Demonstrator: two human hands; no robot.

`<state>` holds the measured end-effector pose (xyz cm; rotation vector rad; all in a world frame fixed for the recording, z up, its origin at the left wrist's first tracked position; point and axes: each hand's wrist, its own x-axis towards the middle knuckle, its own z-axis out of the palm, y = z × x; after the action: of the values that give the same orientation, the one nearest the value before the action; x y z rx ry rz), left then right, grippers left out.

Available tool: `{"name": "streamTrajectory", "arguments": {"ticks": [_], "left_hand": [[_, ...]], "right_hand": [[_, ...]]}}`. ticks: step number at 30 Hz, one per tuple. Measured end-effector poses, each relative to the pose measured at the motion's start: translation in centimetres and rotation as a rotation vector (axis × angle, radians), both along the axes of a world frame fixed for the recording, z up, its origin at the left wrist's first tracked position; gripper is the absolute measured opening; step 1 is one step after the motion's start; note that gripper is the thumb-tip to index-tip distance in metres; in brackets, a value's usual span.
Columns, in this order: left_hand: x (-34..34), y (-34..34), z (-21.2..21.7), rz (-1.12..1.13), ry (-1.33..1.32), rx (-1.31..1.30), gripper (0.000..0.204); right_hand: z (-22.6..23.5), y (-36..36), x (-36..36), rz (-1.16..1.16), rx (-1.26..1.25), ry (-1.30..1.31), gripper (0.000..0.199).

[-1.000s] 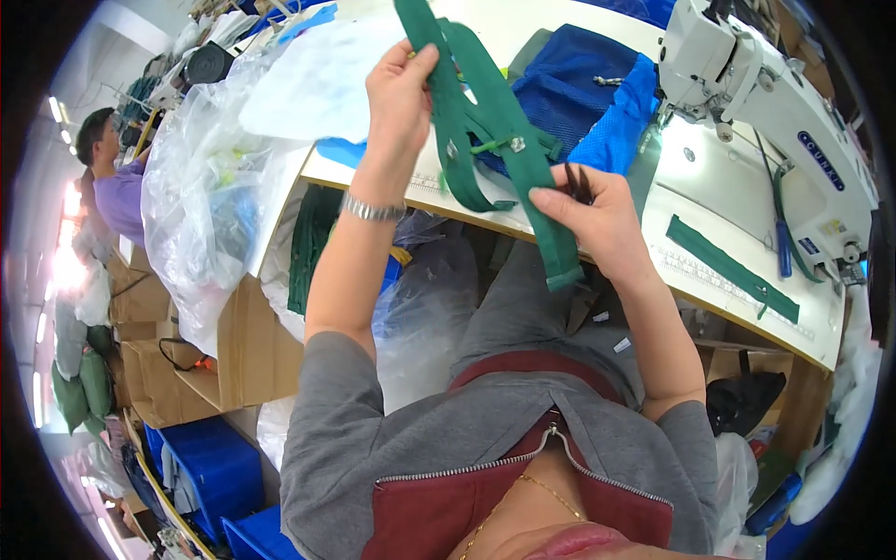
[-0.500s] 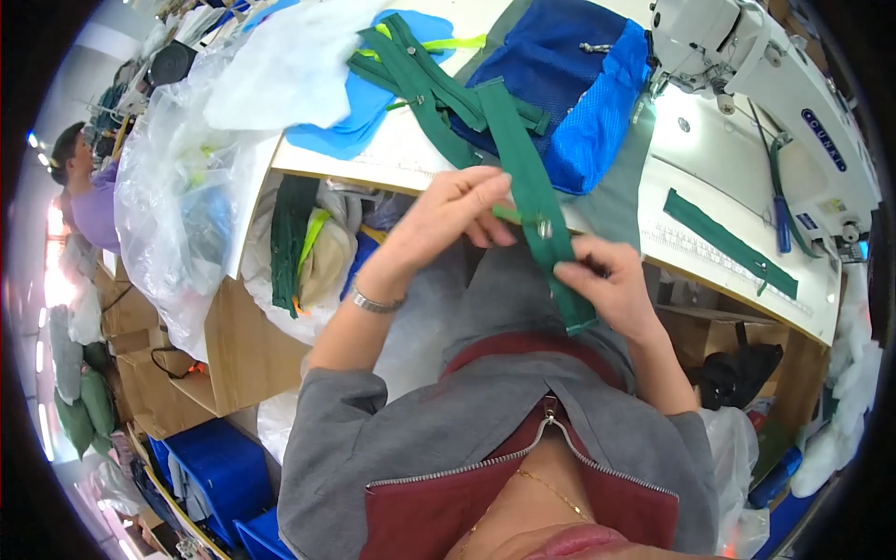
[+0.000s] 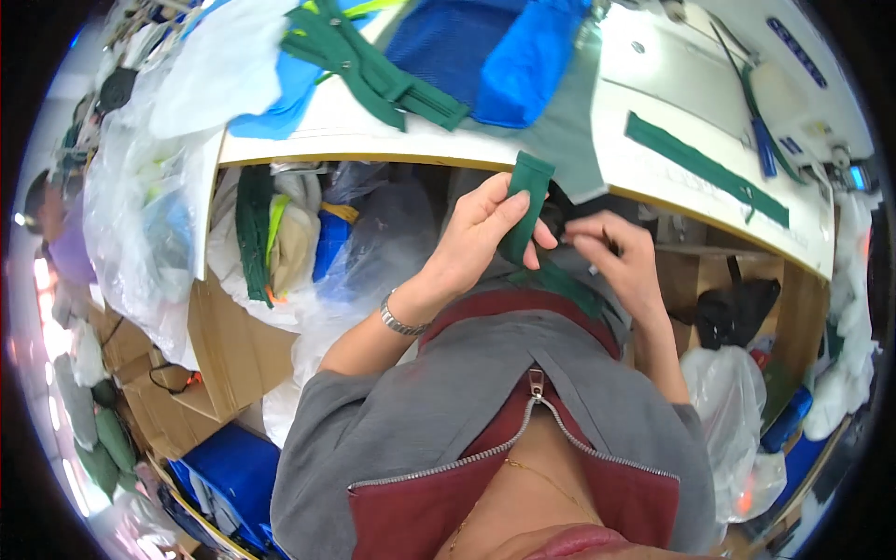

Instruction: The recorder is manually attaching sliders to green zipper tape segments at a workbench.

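My left hand [image 3: 481,238] grips a green fabric strip [image 3: 525,201] just below the table's front edge, thumb over its folded upper end. The strip runs down toward my lap [image 3: 569,285]. My right hand [image 3: 616,257] pinches the strip's lower part close beside the left hand, with a small dark tool between its fingers. A bundle of more green strips [image 3: 369,70] lies on the white table [image 3: 420,140] above my hands, partly on blue fabric [image 3: 485,51].
Another long green strip [image 3: 705,168] lies on the table's right side by a white sewing machine [image 3: 793,84]. Clear plastic bags [image 3: 140,215], cardboard boxes [image 3: 219,350] and blue bins [image 3: 233,476] crowd the left. Another person [image 3: 56,224] is at the far left.
Both hands came down from above the table to lap level, close to my body. The strip bundle held up a second ago now lies on the table; I hold one strip.
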<state>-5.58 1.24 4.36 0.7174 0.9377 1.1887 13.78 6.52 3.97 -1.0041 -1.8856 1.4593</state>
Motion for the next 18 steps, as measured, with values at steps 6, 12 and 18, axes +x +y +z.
{"name": "streamTrajectory", "arguments": {"ticks": [6,12,18], "left_hand": [[2.9,-1.0,-0.4,-0.011,0.092,0.006,0.022],[0.7,-0.8,-1.4,0.119,0.599,0.184,0.018],[-0.4,-0.4,-1.6,-0.088,0.353,0.051,0.018]], "right_hand": [[-0.2,0.0,-2.4,-0.146,-0.200,0.272,0.014],[0.0,-0.3,-1.6,-0.087,-0.410,0.246,0.015],[-0.3,-0.5,-1.7,0.023,-0.368,0.122,0.015]]}}
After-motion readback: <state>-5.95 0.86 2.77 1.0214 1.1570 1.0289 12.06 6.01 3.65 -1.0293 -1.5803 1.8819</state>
